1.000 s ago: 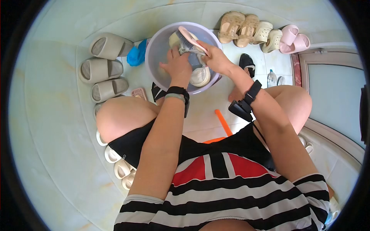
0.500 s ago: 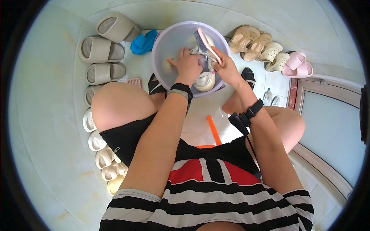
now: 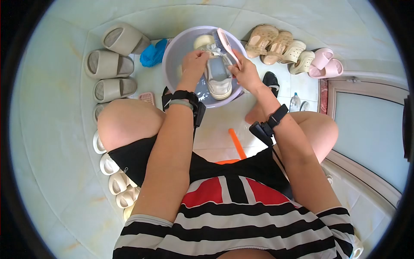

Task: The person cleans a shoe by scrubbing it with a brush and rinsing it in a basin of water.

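Note:
A wet white shoe (image 3: 219, 89) lies opening up in a pale lilac basin (image 3: 167, 71), its heel toward me. My left hand (image 3: 194, 65) is closed at the shoe's upper left edge, fingertips pinching the fabric near the tongue. In my right hand (image 3: 246, 73) is a scrubbing brush (image 3: 227, 46) with a pale pink handle and grey bristles. The brush slants over the shoe's right side, bristles facing left, and the right fingertips are close to the shoe's edge. Water covers the basin floor. Another pale rounded piece (image 3: 203, 41) shows beyond the tongue; whether it belongs to this shoe I cannot tell.
Grey slippers (image 3: 101, 64) line the left wall, with a blue plastic bag (image 3: 153, 54) beside the basin. Clear sandals (image 3: 262, 39), cream clogs (image 3: 295, 52) and pink slippers (image 3: 326, 64) stand at right. A plastic bottle (image 3: 295, 102) is near the door (image 3: 371, 123).
My left hand has drawn back left from inside the basin and now pinches the shoe's edge. The shoe has turned so its opening faces up. The brush stays in my right hand.

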`<state>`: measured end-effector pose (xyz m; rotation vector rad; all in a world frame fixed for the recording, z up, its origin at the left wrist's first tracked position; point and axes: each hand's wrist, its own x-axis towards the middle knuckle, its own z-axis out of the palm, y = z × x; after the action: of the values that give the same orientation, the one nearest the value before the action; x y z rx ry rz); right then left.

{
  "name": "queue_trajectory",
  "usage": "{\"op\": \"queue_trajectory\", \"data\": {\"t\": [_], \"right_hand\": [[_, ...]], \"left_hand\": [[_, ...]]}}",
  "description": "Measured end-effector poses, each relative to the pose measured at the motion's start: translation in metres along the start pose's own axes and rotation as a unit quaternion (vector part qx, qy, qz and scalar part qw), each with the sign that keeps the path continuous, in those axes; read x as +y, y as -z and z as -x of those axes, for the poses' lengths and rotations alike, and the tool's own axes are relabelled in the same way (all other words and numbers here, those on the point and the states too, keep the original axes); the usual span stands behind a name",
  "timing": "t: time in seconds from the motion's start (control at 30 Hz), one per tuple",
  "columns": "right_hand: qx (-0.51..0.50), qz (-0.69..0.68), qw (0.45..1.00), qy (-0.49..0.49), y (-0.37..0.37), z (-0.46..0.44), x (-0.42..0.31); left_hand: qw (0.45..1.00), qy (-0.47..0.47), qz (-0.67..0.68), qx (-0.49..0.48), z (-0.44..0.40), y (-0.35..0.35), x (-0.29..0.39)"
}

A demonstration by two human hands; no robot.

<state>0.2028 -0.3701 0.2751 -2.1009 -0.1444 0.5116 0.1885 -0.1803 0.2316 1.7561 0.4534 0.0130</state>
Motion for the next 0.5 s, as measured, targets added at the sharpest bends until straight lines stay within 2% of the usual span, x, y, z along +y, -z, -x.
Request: {"op": "queue_trajectory", "data": {"t": [0.03,0.1,0.13,0.2,0.23,0.3,0.43,0.5], "right_hand": [[0.001,0.001,1.000,0.001,0.001,0.000,0.006],[0.111,0.138,0.965,0.192,0.005,-0.003,0.022],[0.110,0.140,0.965,0.192,0.011,0.006,0.009],[0.095,0.096,0.984,0.118,0.027,0.037,-0.020],[0.094,0.099,0.983,0.120,0.035,0.051,-0.033],[0.013,0.127,0.992,0.013,0.045,0.074,-0.051],[-0.009,0.147,0.989,0.028,0.031,0.077,-0.046],[0.025,0.279,0.955,0.101,0.003,0.054,-0.032]], "left_hand": [[1.000,-0.001,0.002,0.000,0.001,0.000,0.004],[0.997,-0.038,-0.059,0.026,0.003,0.002,0.009],[0.997,-0.038,-0.057,0.027,0.003,0.002,0.007],[0.997,-0.046,-0.061,0.032,0.001,0.002,0.003],[0.997,-0.046,-0.058,0.034,-0.001,0.001,0.001],[0.994,-0.056,-0.084,0.043,-0.001,0.002,0.000],[0.996,-0.013,-0.082,0.018,0.002,0.005,0.006],[0.992,-0.057,-0.109,0.023,0.001,0.002,0.001]]}}
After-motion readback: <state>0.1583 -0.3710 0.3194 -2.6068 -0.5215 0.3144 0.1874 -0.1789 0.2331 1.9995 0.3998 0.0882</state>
